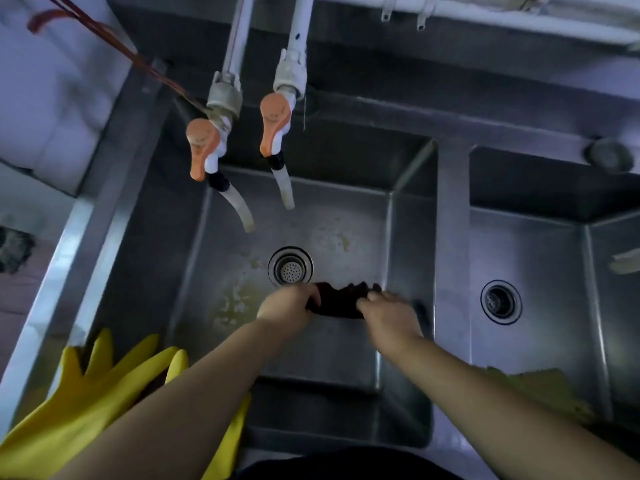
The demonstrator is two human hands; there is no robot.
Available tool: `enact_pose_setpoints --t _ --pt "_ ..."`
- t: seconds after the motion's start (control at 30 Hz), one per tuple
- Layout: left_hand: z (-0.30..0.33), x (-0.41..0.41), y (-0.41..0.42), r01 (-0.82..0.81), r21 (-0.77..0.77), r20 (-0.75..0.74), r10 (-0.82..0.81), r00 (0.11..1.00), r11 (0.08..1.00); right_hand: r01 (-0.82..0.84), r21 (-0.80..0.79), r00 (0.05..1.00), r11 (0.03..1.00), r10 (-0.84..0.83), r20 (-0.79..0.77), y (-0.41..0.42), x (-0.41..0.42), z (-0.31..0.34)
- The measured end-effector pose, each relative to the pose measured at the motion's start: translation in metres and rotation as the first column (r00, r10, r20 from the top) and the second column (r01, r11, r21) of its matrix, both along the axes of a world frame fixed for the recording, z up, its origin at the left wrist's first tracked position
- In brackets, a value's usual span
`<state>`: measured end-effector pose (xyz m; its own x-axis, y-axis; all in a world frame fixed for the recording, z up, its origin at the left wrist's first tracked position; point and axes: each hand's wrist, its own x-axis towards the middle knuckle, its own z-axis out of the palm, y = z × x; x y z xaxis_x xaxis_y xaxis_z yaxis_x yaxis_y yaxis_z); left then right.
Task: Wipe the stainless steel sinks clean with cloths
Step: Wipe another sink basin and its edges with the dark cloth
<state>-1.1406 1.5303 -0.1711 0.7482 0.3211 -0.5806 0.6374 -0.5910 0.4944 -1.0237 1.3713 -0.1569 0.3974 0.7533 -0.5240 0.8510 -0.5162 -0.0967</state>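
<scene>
Just beside the drain (290, 266), over the left sink (194, 271) floor | dark cloth (337, 301) bunched between my hands | left hand (289, 304) and right hand (386, 311) each grip an end | I judge it light, limp, probably wet; best held by gathered ends.

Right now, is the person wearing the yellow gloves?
No: both the left hand and right hand are bare, gripping the dark cloth, while the yellow gloves lie on the sink's edge.

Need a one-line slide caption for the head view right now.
Both hands, left hand and right hand, grip a dark cloth just beside the drain of the stained left sink.
</scene>
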Motion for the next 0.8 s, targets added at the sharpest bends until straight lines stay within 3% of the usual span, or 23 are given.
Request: enact_pose_setpoints --t 0.07,0.17,0.3,0.37,0.47,0.5,0.57,0.6,0.7,0.8 --pt "-0.015 -0.01 -0.01 0.167 -0.097 -0.134 -0.18 0.975 0.981 -0.059 -0.226 0.995 0.972 0.038 -0.093 -0.011 -0.019 -0.014" --pt "-0.021 -0.029 -0.01 0.218 -0.13 -0.189 -0.24 0.952 0.967 0.078 -0.477 0.935 0.875 -0.231 -0.271 -0.021 -0.042 -0.034" --pt "-0.014 -0.049 0.013 0.164 -0.03 -0.174 -0.167 0.97 0.986 0.445 -0.554 0.615 0.704 -0.69 -0.382 -0.012 -0.058 -0.062" --pt "-0.009 -0.055 0.027 0.165 0.023 -0.176 -0.159 0.972 0.986 0.566 -0.603 0.457 0.562 -0.823 -0.338 -0.001 -0.066 -0.085" --pt "-0.005 -0.064 0.042 0.147 0.093 -0.155 -0.132 0.979 0.985 0.632 -0.653 0.404 0.417 -0.897 -0.182 0.026 -0.086 -0.118" --pt "-0.005 -0.066 0.046 0.142 0.123 -0.143 -0.124 0.982 0.982 0.69 -0.638 0.361 0.341 -0.927 -0.105 0.035 -0.091 -0.128" --pt "-0.008 -0.07 0.051 0.128 0.166 -0.117 -0.109 0.987 0.978 0.83 -0.535 0.183 0.154 -0.983 0.0 0.053 -0.093 -0.14" --pt "-0.011 -0.071 0.052 0.125 0.182 -0.107 -0.107 0.988 0.975 0.879 -0.463 0.135 0.112 -0.991 0.016 0.059 -0.09 -0.145" --pt "-0.02 -0.072 0.056 0.142 0.201 -0.095 -0.125 0.988 0.969 0.974 -0.186 0.129 0.132 -0.991 -0.028 0.067 -0.071 -0.16" --pt "-0.028 -0.071 0.06 0.136 0.224 -0.068 -0.123 0.99 0.965 0.916 -0.007 0.399 0.4 -0.915 -0.057 0.071 -0.036 -0.18"
